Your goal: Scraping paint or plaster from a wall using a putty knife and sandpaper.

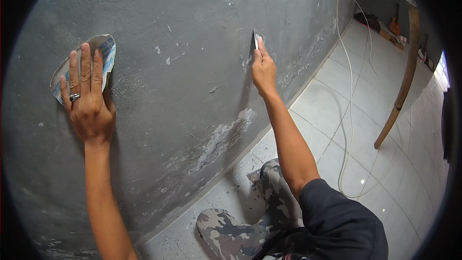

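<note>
My left hand (pixel 88 97), with a ring on one finger, presses a sheet of sandpaper (pixel 108 52) with blue print on its back flat against the grey painted wall (pixel 173 76). The sheet's lower edge is hidden behind the palm. Farther right, my right hand (pixel 264 68) grips a putty knife (pixel 257 38), its blade against or very near the wall; contact is hard to tell. Between the hands the wall shows small chips and scratches. Lower down, a patch of peeling paint (pixel 220 142) runs slantwise towards the floor.
Paint flakes lie on the floor tiles (pixel 236 187) by my knees. A white cable (pixel 349 115) loops over the floor on the right, beside a bamboo pole (pixel 404 90). An acoustic guitar (pixel 395 26) and a cardboard box (pixel 391 39) stand in the far corner.
</note>
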Motion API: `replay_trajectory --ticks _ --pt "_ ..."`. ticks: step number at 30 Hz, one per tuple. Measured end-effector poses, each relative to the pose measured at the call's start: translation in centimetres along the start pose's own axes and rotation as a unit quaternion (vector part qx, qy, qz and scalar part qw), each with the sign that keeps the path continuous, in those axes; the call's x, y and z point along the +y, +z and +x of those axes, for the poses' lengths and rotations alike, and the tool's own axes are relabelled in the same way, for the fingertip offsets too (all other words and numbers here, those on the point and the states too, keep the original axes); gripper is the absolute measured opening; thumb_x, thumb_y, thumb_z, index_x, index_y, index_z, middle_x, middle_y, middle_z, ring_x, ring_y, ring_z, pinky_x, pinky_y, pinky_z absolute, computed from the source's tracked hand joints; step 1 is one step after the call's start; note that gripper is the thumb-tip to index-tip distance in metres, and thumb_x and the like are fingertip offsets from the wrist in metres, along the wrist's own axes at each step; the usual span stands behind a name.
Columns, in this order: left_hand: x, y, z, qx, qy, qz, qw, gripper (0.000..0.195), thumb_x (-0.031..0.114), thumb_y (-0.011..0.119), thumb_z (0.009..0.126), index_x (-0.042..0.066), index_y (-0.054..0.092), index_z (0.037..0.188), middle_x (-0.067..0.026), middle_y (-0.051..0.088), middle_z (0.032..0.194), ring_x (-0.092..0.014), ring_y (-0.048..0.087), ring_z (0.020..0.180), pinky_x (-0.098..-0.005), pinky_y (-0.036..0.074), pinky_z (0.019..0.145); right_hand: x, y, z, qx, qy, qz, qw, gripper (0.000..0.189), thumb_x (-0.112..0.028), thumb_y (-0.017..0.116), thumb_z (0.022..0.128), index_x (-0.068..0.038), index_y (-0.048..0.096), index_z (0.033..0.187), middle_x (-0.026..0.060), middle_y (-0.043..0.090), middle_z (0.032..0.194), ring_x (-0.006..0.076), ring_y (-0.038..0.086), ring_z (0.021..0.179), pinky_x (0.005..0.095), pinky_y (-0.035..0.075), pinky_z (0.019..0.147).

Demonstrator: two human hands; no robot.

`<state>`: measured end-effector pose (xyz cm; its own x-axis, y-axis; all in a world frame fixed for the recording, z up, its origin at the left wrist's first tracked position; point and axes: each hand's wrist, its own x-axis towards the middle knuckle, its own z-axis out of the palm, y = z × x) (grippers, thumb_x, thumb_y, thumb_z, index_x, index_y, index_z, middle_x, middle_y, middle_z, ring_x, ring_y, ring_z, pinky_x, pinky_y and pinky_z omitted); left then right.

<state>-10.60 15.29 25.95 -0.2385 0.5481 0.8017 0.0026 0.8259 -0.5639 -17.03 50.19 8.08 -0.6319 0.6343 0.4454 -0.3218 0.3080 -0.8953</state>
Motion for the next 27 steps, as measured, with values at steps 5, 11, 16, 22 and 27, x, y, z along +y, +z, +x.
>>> replay_trajectory --ticks 5,11,16,22,27 --pt "-0.8 -0.9 -0.2 0.001 0.000 0.000 1.000 0.054 0.010 0.050 0.097 0.025 0.048 0.149 0.0089 0.036 0.160 -0.014 0.031 0.149 -0.0406 0.014 0.126 2.8 2.6 -9.5 -0.081 -0.110 -0.012 0.991 0.047 -0.021 0.048 0.103 -0.017 0.046 0.149 0.0286 0.066 0.113 0.0428 0.071 0.090 0.0435 0.056 0.076" --pt "0.1 0.1 -0.1 0.013 -0.006 -0.024 1.000 0.052 0.011 0.049 0.097 0.021 0.050 0.148 0.0084 0.038 0.159 -0.014 0.031 0.150 -0.0404 0.014 0.126 -1.0 1.7 -1.3 -0.031 -0.127 -0.012 0.991 0.047 -0.022 0.048 0.103 -0.017 0.046 0.149 0.0288 0.068 0.109 0.0353 0.072 0.085 0.0408 0.055 0.071" --pt "-0.4 -1.5 0.5 -0.010 -0.001 0.027 1.000 0.049 0.015 0.046 0.099 0.021 0.051 0.147 0.0071 0.041 0.158 -0.015 0.032 0.149 -0.0400 0.014 0.125 -0.9 0.7 4.9 0.034 -0.106 -0.031 0.993 0.044 -0.026 0.046 0.105 -0.015 0.050 0.147 0.0253 0.070 0.112 0.0298 0.071 0.089 0.0380 0.054 0.078" --pt "0.1 -1.8 0.3 -0.015 0.005 -0.001 1.000 0.048 0.019 0.047 0.099 0.016 0.052 0.146 0.0063 0.044 0.156 -0.016 0.033 0.149 -0.0395 0.012 0.126 2.9 1.1 -7.7 -0.121 -0.151 -0.011 0.981 0.048 -0.016 0.051 0.100 -0.023 0.050 0.147 0.0236 0.070 0.106 0.0399 0.070 0.090 0.0444 0.055 0.079" --pt "0.0 -1.2 0.3 0.008 0.005 -0.017 1.000 0.049 0.017 0.050 0.097 0.017 0.052 0.146 0.0064 0.044 0.156 -0.016 0.033 0.149 -0.0396 0.013 0.125 -5.2 0.5 -0.8 -0.089 -0.239 -0.045 0.966 0.049 -0.015 0.054 0.099 -0.029 0.051 0.146 0.0230 0.068 0.084 0.0397 0.069 0.077 0.0457 0.053 0.069"
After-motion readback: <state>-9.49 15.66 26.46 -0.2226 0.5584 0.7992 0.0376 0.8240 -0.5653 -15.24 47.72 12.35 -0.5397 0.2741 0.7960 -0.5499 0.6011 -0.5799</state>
